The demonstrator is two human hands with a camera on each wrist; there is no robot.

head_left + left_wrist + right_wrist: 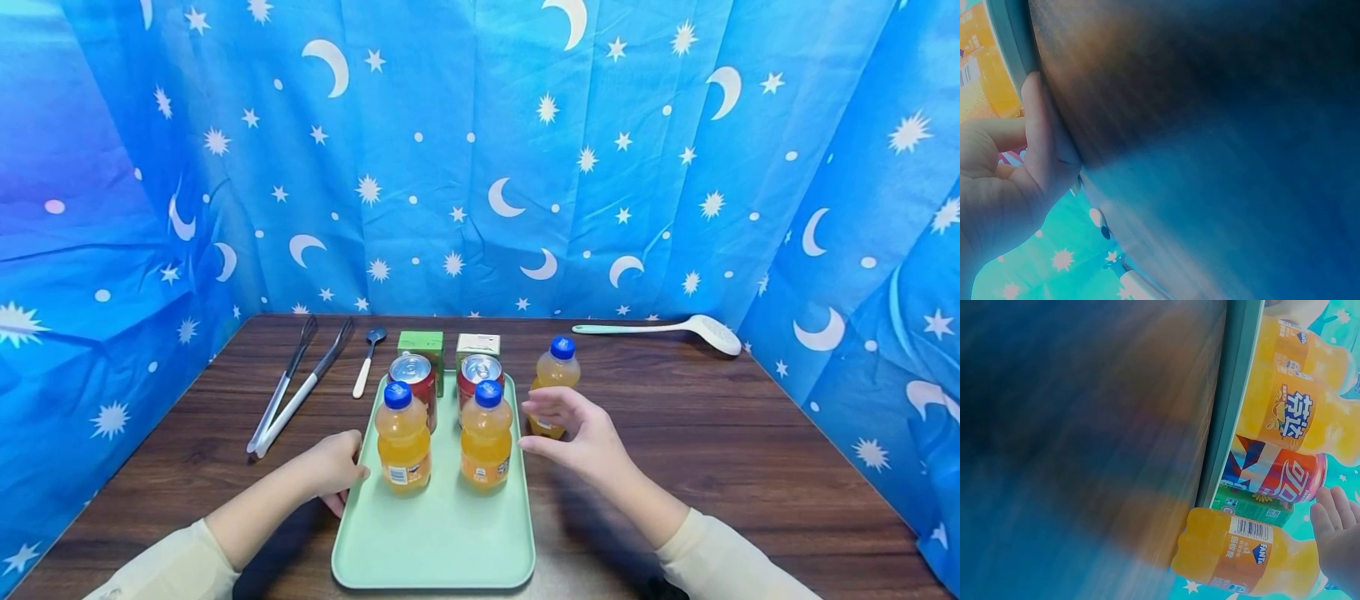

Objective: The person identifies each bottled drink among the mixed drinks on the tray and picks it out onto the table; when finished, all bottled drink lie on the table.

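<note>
My left hand (333, 467) holds the left edge of a pale green tray (435, 542), its thumb against the rim. On the tray stand two orange soda bottles (486, 446) with blue caps, side by side. Two red drink cans (425, 385) are behind them, partly hidden. A green carton (421, 340) and a whitish-topped carton (478, 343) stand at the far end. My right hand (581, 433) hovers beside the tray's right edge, fingers extended and holding nothing. Just behind it a third orange soda bottle (557, 371) stands upright on the table, partly covered by the hand.
Metal tongs (296, 396) lie to the left on the dark wooden table (712, 467). Beside them is a small spoon (364, 375) with a white handle. At the back right lies a white slotted spoon (708, 332). A blue star-patterned curtain (480, 167) surrounds the table.
</note>
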